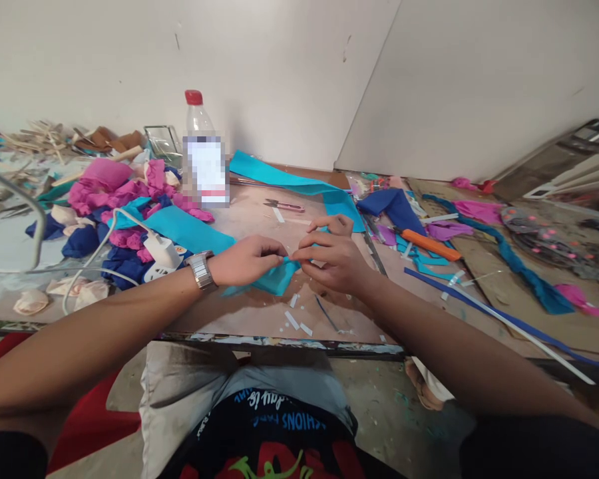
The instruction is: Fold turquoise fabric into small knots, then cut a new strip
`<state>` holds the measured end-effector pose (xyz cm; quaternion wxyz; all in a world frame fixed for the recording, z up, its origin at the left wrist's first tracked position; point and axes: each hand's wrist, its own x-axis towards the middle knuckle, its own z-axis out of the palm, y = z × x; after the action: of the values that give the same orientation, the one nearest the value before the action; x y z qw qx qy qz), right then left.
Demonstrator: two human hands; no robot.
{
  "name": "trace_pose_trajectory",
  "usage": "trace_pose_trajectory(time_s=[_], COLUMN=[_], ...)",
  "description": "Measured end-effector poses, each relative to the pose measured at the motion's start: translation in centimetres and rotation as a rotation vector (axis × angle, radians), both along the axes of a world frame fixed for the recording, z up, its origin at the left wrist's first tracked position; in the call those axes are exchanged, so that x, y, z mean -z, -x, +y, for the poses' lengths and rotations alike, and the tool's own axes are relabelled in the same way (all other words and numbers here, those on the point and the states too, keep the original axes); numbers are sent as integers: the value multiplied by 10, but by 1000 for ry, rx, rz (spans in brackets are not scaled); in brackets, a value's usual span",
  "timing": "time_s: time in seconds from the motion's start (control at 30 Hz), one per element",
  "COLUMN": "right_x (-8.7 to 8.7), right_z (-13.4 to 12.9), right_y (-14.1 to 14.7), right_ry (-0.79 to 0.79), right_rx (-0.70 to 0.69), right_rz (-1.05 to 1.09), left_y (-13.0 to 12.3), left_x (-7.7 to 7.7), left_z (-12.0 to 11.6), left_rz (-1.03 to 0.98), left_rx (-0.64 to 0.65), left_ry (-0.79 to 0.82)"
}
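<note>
Left hand (257,259) and right hand (328,258) close at the fingertips on one edge of a turquoise cloth (281,279)

The cloth is just above the table, at the middle of the view. Both grips are nearly closed: the left thumb and forefinger pinch the cloth's far edge, and the right thumb and fingers meet them at its right-hand corner, other right fingers curled above. How firmly the right hand presses cannot be told.

From this pinch, the cloth lies toward the wearer and to the left, its body dropping on the near side. Its visible long axis runs roughly left to right, slanting a little nearer at the left, where it passes below the left hand; that hand covers more of it. The right end points at the right fingertips.

Around it, white scraps (292,320) lie on the table (199,324) on the near side. Thread snips (283,205) lie beyond the hands. An orange-handled tool (430,245) rests to the right; a pink and blue cloth heap (102,186) sits to the left.
</note>
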<state>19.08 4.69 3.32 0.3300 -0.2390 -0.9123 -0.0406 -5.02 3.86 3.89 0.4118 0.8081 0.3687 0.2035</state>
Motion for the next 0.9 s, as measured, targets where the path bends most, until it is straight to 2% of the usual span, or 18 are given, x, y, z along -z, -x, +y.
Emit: trace_pose_trajectory(time_s=[0.2, 0.37, 0.5, 0.9], right_x=[1, 7, 9, 10], right_z=[-2, -2, -3, 0], right_y=[2, 0, 0, -2], right_ry=[62, 136, 205, 369], right_rx=[19, 38, 48, 10], right_rz=[31, 33, 25, -64], left_y=[-2, -1, -1, -2], left_x=[5, 6, 7, 5], left_z=[-1, -2, -3, -5], left_rz=[-18, 25, 74, 262], left_rx=[-14, -48, -28, 15], left_ry=[66, -13, -65, -72])
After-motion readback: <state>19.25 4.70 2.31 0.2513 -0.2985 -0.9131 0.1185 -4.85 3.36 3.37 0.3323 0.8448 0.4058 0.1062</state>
